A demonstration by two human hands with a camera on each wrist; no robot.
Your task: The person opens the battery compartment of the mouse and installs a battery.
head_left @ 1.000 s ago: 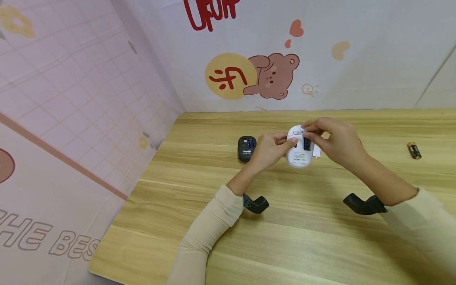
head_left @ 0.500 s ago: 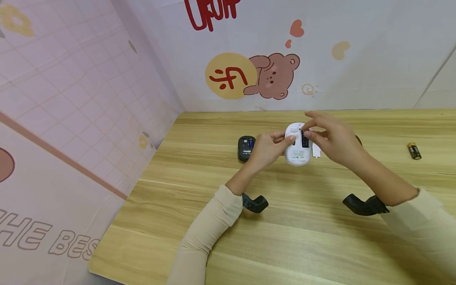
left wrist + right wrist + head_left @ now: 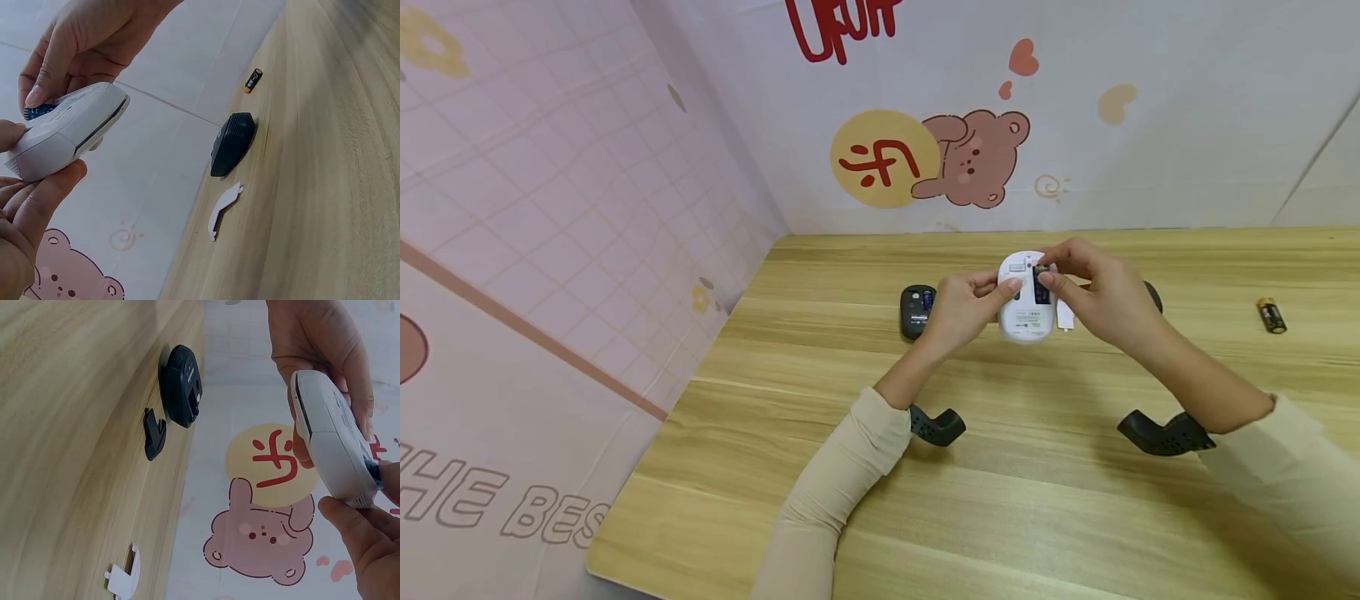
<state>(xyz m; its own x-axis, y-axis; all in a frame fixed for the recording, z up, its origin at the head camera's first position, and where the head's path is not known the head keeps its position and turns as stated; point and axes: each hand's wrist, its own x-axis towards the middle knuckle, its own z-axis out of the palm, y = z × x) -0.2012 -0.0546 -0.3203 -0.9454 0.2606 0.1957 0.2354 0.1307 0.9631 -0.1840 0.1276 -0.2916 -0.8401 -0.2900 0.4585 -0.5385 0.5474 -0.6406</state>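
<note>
My left hand (image 3: 962, 312) grips a white computer mouse (image 3: 1027, 325), underside facing me and battery slot uncovered. My right hand (image 3: 1108, 292) pinches a dark blue battery (image 3: 39, 111) at that slot between thumb and fingers. Seen from the left wrist, the battery stands partly proud of the underside beneath the right thumb. From the right wrist, the battery's end (image 3: 374, 470) shows beside the right fingertips. Below the mouse, its white battery cover (image 3: 225, 209) lies on the table, partly hidden by the right hand in the head view.
Left of the hands lies an upturned black mouse (image 3: 916, 310) with a blue battery inside; its black cover (image 3: 154, 434) is beside it. Another dark mouse (image 3: 232, 145) sits behind the right hand. A black-and-gold battery (image 3: 1272, 317) lies farther right on the wooden table (image 3: 1000, 517).
The white mouse has risen slightly. My right index finger lifted off half a second ago and is now back near the slot's upper end; more of the battery shows in the slot.
</note>
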